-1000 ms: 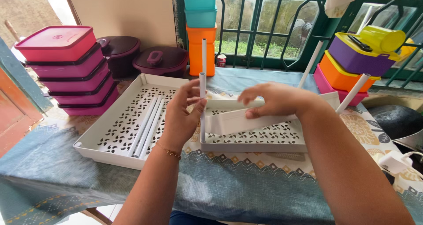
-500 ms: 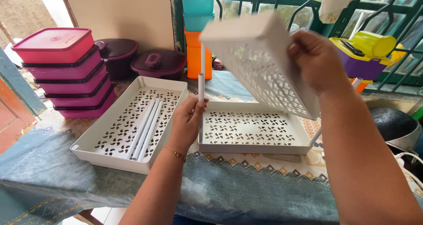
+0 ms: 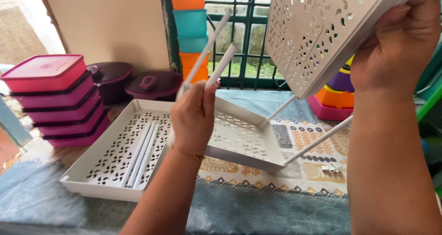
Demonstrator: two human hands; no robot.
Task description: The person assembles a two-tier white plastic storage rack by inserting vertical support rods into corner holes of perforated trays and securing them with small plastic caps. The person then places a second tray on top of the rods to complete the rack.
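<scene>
My left hand (image 3: 193,117) grips two white rods (image 3: 212,51) that rise from a white perforated tray (image 3: 239,138). That tray is tilted, its left side lifted off the table, and two more rods (image 3: 317,140) stick out at its right. My right hand (image 3: 396,46) holds a second white perforated tray (image 3: 322,30) high at the upper right, tipped steeply. A third white perforated tray (image 3: 83,175) lies flat on the table at the left, with several loose white rods (image 3: 140,154) inside it.
A stack of pink lidded boxes (image 3: 50,97) stands at the left. Two dark purple lidded pots (image 3: 152,84) sit behind the trays. Stacked orange and teal cups (image 3: 191,30) stand by a green window grille. Colourful containers (image 3: 334,97) are at the right. A patterned cloth (image 3: 294,179) covers the table.
My right hand has lifted the perforated tray higher and closer to the camera. My left hand has raised the rods, tilting the middle tray off the table.
</scene>
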